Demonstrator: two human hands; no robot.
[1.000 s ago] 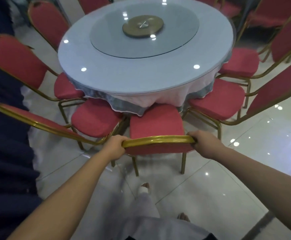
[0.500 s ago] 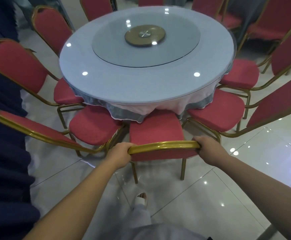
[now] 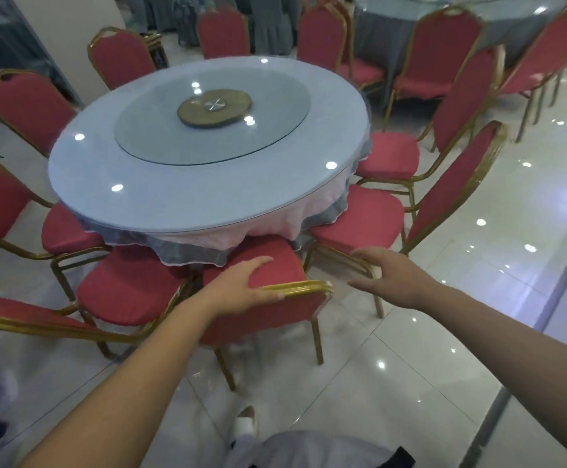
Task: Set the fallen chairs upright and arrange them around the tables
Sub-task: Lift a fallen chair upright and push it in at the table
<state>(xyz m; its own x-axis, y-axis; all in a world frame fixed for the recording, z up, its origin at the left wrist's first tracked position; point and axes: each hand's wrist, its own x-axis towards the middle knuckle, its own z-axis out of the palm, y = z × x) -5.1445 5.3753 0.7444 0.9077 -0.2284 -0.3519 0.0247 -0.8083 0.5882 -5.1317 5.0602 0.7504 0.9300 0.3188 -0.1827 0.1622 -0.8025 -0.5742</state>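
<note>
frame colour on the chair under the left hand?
Gold metal frame, red padding. Head view shows the chair best.

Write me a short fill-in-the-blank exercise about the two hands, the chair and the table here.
1. The left hand holds the nearest chair by its ____.
2. The right hand is ____, holding nothing.
3. The top of the table is ____ in shape.
Missing words: back; open; round.
</note>
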